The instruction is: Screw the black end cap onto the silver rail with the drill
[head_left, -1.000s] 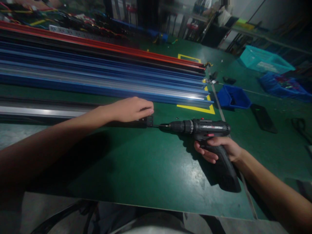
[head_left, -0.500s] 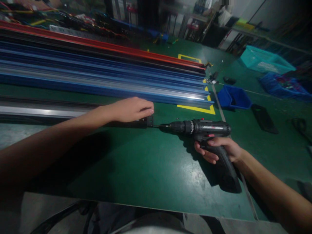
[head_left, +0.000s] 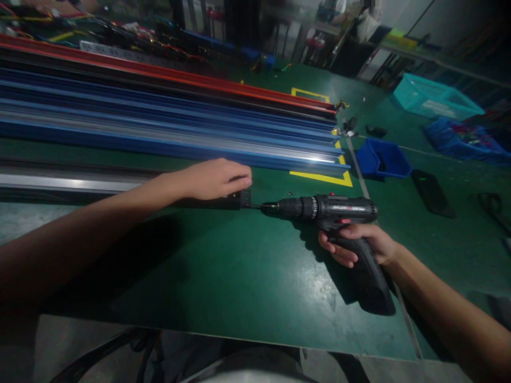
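My right hand (head_left: 359, 244) is wrapped round the grip of a black cordless drill (head_left: 343, 208), which points left. Its long thin bit (head_left: 257, 206) reaches the dark end piece (head_left: 245, 199) of a black metal profile (head_left: 80, 183) lying along the table. Over that end of the profile rests my left hand (head_left: 221, 180), its fingers curled down around the far side, partly hidden. A small dark screw-like piece (head_left: 290, 193) lies just beyond the drill's chuck.
Several blue profiles (head_left: 239, 143) and a red one (head_left: 199, 77) lie behind on the green table (head_left: 247, 287). To the right are a blue bin (head_left: 383, 159), a dark phone-like slab (head_left: 433, 194) and a teal crate (head_left: 437, 98). Tangled wires (head_left: 147, 40) sit at the back left.
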Tool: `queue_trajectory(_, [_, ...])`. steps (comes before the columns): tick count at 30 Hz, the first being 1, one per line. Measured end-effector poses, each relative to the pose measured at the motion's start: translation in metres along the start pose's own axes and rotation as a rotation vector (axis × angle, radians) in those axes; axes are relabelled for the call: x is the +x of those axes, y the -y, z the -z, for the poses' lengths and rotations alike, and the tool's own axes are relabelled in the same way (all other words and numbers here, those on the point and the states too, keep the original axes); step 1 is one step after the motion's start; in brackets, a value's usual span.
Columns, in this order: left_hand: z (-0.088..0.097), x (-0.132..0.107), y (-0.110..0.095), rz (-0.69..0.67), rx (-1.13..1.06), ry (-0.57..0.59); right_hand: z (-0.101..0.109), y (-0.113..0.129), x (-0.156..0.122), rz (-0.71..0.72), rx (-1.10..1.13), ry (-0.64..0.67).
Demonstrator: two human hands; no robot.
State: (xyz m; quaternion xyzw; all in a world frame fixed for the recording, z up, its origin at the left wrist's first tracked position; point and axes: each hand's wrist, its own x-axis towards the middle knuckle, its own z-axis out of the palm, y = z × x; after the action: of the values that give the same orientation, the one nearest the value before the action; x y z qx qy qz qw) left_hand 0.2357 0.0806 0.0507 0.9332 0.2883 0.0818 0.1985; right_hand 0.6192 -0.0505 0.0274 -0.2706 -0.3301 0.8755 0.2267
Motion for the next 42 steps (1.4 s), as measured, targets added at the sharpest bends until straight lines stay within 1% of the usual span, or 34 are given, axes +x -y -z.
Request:
queue_trajectory(9, [0.0006, 0.0006, -0.0001, -0.007, 0.000, 0.008, -0.0002, 0.0008, 0.0000, -0.002, 0.004, 0.009])
queue_trajectory(18, [0.0001, -0.0001, 0.0006, -0.014, 0.013, 0.003, -0.0025, 0.0009, 0.0000, -0.019, 0.006, -0.026])
queue_trajectory(42, [0.0004, -0.0004, 0.0000, 0.001, 0.007, 0.010, -0.0015, 0.0004, -0.0011, -0.007, -0.016, -0.015])
